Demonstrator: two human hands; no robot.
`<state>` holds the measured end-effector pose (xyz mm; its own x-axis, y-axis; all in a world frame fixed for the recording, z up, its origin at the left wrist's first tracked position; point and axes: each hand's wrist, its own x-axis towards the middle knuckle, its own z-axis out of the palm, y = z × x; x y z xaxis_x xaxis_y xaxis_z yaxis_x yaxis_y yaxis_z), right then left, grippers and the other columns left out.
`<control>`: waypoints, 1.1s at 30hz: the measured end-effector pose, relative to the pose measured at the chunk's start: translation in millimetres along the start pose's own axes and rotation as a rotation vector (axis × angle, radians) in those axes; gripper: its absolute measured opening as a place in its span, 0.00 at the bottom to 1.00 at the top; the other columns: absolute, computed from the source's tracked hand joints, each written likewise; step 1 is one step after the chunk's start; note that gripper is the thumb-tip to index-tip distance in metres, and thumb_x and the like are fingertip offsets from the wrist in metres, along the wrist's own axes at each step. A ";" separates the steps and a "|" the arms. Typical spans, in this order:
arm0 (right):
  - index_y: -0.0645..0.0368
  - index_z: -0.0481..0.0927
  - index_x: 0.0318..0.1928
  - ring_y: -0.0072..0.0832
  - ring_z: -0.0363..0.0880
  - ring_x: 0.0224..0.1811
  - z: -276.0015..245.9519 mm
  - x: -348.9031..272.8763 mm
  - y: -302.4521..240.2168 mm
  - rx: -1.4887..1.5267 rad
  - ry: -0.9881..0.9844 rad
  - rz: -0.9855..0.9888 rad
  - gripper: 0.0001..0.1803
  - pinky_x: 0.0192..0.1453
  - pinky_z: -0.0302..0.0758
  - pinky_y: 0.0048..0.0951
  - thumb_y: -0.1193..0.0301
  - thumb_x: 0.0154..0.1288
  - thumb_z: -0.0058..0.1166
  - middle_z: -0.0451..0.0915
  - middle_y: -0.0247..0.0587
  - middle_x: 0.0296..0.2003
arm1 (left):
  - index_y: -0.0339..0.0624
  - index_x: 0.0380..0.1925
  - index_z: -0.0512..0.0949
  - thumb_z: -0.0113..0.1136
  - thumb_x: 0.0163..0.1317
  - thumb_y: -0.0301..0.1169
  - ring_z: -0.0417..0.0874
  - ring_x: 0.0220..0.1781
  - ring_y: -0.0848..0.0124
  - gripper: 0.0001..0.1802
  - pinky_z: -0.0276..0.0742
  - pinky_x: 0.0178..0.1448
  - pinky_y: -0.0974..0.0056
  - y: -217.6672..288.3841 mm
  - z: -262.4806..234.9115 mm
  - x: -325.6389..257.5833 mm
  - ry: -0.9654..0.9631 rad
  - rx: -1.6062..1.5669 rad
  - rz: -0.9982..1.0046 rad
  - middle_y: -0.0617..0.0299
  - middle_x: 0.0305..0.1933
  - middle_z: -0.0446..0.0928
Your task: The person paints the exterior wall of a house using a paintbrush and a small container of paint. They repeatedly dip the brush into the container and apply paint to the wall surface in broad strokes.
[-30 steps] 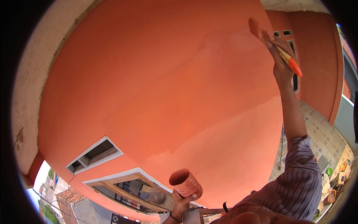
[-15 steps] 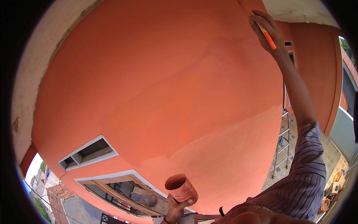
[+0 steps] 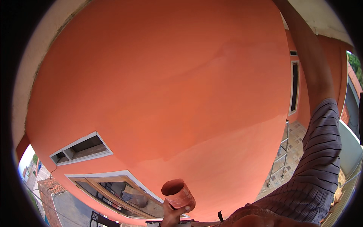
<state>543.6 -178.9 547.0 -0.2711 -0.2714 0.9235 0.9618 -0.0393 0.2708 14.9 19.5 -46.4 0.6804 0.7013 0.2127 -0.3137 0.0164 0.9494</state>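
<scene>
My left hand (image 3: 171,216) grips a round paint pot (image 3: 184,197) near the lower edge, its fingers wrapped around the lower part. Orange paint smears the outside of the pot, which tilts a little with its mouth up; how much is inside I cannot make out. A broad orange wall (image 3: 177,102) fills the view, with a darker, fresh-looking area across its middle and a paler zone lower down. My right arm (image 3: 315,56) stretches up along the wall's right edge. Its hand lies past the top of the picture, so what it holds is hidden.
Two white-framed openings, a small vent window (image 3: 81,149) and a larger window (image 3: 113,189), sit at the lower left. A metal ladder (image 3: 280,159) stands on the tiled floor (image 3: 295,151) at right. A pale ceiling edge (image 3: 53,45) borders the wall.
My right hand, which held an orange-handled brush at the wall's top right, has risen out of view. The pot in my left hand appears slightly further left.
</scene>
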 end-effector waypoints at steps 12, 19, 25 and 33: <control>0.57 0.84 0.45 0.30 0.82 0.40 34.3 28.3 45.8 -0.021 -0.138 -0.058 0.09 0.47 0.80 0.36 0.65 0.75 0.63 0.85 0.39 0.40 | 0.32 0.59 0.74 0.81 0.48 0.22 0.86 0.51 0.65 0.37 0.82 0.54 0.57 -1.3 -15.4 7.7 -0.075 0.071 -0.033 0.55 0.50 0.83; 0.58 0.81 0.40 0.30 0.81 0.34 11.9 7.3 45.2 0.133 -0.280 -0.115 0.07 0.40 0.79 0.35 0.69 0.75 0.62 0.83 0.40 0.35 | 0.29 0.52 0.76 0.79 0.49 0.22 0.86 0.42 0.66 0.30 0.82 0.45 0.58 -2.1 -11.4 11.9 -0.034 0.002 -0.055 0.54 0.43 0.83; 0.59 0.78 0.36 0.30 0.80 0.29 -15.7 -27.4 37.5 0.243 -0.358 -0.155 0.08 0.35 0.79 0.35 0.72 0.75 0.61 0.81 0.41 0.31 | 0.31 0.53 0.76 0.79 0.49 0.25 0.86 0.43 0.67 0.31 0.81 0.46 0.59 -3.2 -14.3 13.4 -0.073 0.031 -0.073 0.56 0.44 0.83; 0.62 0.83 0.36 0.29 0.82 0.34 -43.6 -93.4 29.1 -0.211 -0.207 0.034 0.05 0.39 0.79 0.33 0.79 0.66 0.68 0.86 0.37 0.34 | 0.33 0.55 0.76 0.80 0.50 0.26 0.87 0.45 0.67 0.32 0.81 0.49 0.60 -1.1 -16.9 11.3 -0.145 0.070 -0.099 0.57 0.46 0.84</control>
<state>598.5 -196.6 456.8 -0.2201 -0.0752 0.9726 0.9511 -0.2382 0.1968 11.8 39.5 -49.0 0.7954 0.5887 0.1441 -0.1976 0.0272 0.9799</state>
